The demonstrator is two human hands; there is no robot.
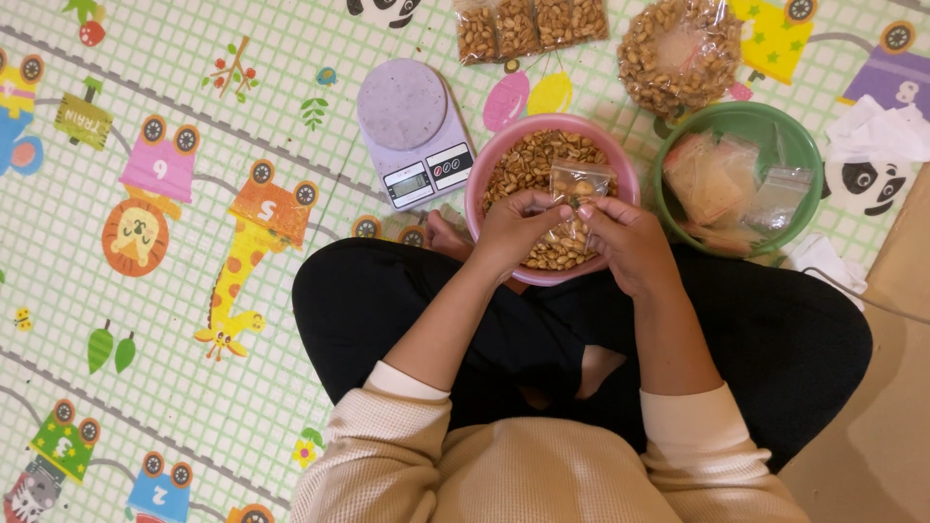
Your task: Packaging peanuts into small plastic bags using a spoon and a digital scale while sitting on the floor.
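I sit cross-legged on a patterned play mat. A pink bowl (483, 174) full of peanuts stands in front of my legs. Over it, my left hand (515, 229) and my right hand (628, 242) together hold a small clear plastic bag (573, 184) partly filled with peanuts. Both hands pinch the bag near its sides, fingertips almost meeting.
A lilac kitchen scale (412, 131) stands left of the pink bowl. A green bowl (800, 155) at the right holds empty clear bags. Filled peanut packets (528, 27) and a large open bag of peanuts (678, 53) lie behind. White papers (877, 131) lie at far right.
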